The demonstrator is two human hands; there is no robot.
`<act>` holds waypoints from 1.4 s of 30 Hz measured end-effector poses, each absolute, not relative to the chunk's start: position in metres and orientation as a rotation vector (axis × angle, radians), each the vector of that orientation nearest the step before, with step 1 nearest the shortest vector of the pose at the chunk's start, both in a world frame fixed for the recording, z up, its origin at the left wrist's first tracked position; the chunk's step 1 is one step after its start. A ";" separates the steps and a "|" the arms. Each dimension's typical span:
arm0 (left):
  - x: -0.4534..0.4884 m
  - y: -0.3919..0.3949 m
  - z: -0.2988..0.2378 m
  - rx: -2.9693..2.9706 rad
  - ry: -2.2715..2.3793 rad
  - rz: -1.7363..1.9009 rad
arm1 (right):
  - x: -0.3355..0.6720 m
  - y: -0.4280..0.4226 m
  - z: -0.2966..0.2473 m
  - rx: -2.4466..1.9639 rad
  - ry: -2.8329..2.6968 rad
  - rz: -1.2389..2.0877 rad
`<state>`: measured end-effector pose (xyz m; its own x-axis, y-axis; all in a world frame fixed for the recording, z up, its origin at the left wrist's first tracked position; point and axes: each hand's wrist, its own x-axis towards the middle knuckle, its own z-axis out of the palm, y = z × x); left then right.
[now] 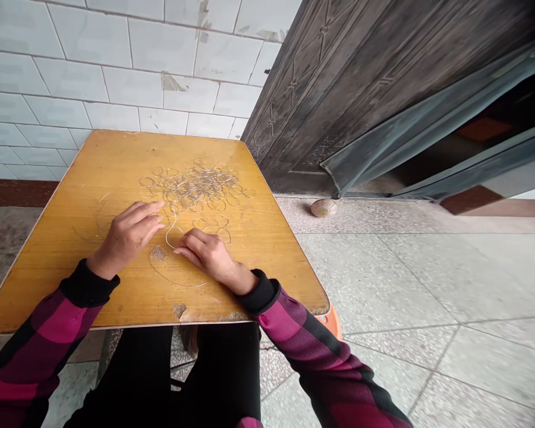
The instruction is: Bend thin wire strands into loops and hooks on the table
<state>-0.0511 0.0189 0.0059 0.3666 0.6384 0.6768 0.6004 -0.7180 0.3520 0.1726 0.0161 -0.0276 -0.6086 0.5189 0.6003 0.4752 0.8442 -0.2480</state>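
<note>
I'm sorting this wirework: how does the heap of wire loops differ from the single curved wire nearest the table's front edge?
The heap of wire loops is many overlapping pieces, while the curved wire is a lone piece with a long open sweep. The heap lies toward the table's far side; the curved wire, nearer its front edge. Both are thin wire.

Left hand (127, 232), fingers (149, 208) extended; right hand (209, 254), fingers curled; forearms (301, 321) converging.
</note>
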 end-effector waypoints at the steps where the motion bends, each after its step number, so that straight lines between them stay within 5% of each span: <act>1: -0.051 0.019 0.006 2.618 1.158 1.309 | 0.173 0.016 -0.028 -0.725 -2.332 0.082; 34: -0.048 0.016 0.012 2.759 1.288 1.479 | 0.175 0.019 -0.023 -0.827 -2.318 0.019; 42: -0.054 0.021 0.003 2.702 1.330 1.482 | 0.243 0.029 -0.011 -1.079 -2.215 -0.002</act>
<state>-0.0539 0.0212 0.0030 0.3044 0.5366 0.7871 0.7246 -0.6668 0.1743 0.2426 0.0289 -0.0108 -0.4381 0.7000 0.5639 0.7008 0.6589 -0.2734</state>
